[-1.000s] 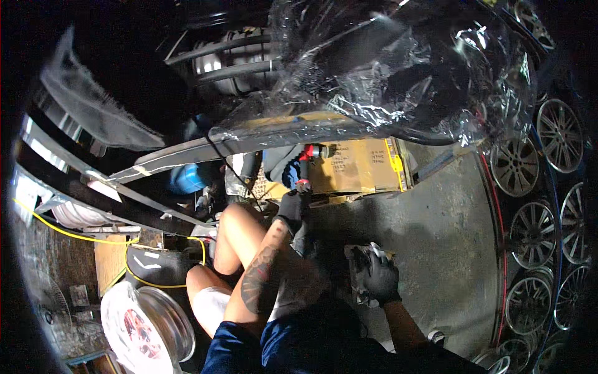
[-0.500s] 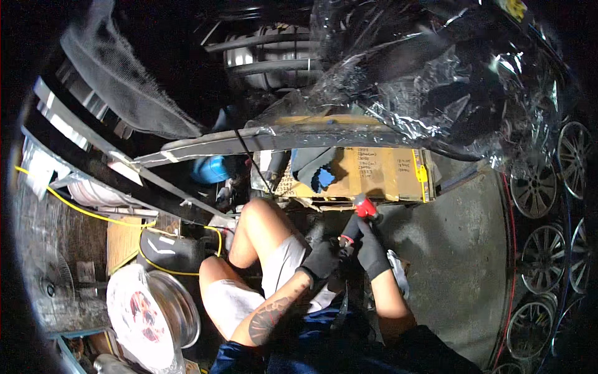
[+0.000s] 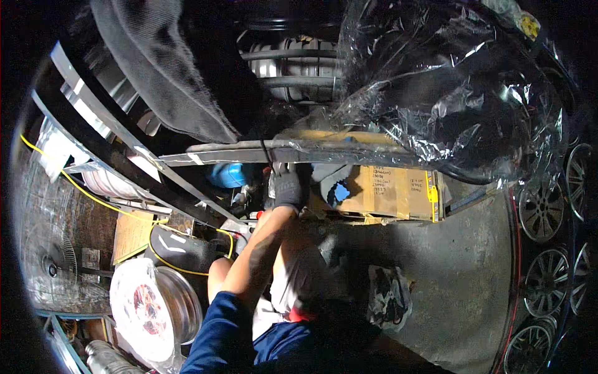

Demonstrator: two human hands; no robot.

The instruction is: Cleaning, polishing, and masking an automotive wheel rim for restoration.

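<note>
My left hand (image 3: 288, 189), in a dark grey glove, reaches forward to the left end of a cardboard box (image 3: 389, 193), just under a grey bar (image 3: 299, 154). Its fingers are stretched out and look a little apart, tips close to the bar; nothing shows in them. To its right, a grey cloth (image 3: 330, 176) and a jagged blue patch (image 3: 341, 192) lie on the box. A red piece (image 3: 302, 313), likely part of the tool seen earlier, shows at my lap. My right hand cannot be made out in the dark at the lower edge.
A plastic-wrapped wheel rim (image 3: 146, 311) stands at left beside a dark drum-like object (image 3: 180, 252) with a yellow hose (image 3: 177, 269). Clear plastic sheeting (image 3: 448, 93) hangs at upper right. Several rims (image 3: 545, 283) line the right. A plastic bag (image 3: 389, 296) lies on the floor.
My left hand has left the red and black tool and reached forward to the box. The tool has dropped back toward my lap, and my right hand has gone from sight. The view has shifted slightly.
</note>
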